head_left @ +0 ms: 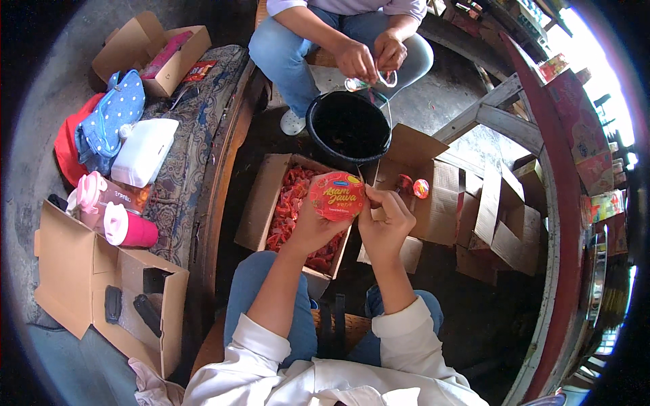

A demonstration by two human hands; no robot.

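Note:
A round tub with a red printed lid (336, 196) is held up in front of me, its lid facing me. My left hand (306, 227) is closed around its left side and underside. At the right rim my right hand (386, 222) has thumb and forefinger pinched on the lid's edge, the other fingers curled. The tub's body is mostly hidden behind the lid and my hands. Below it stands a cardboard box (253, 206) full of crumpled red wrapper pieces (292, 186).
Ahead is a black bucket (313, 128); over it another person's hands (371, 59) handle something small and pale. An open carton (433, 216) at right has red-lidded tubs (421, 189) in it. On the left bench sit a pink tumbler (139, 226), a white container (144, 152) and boxes.

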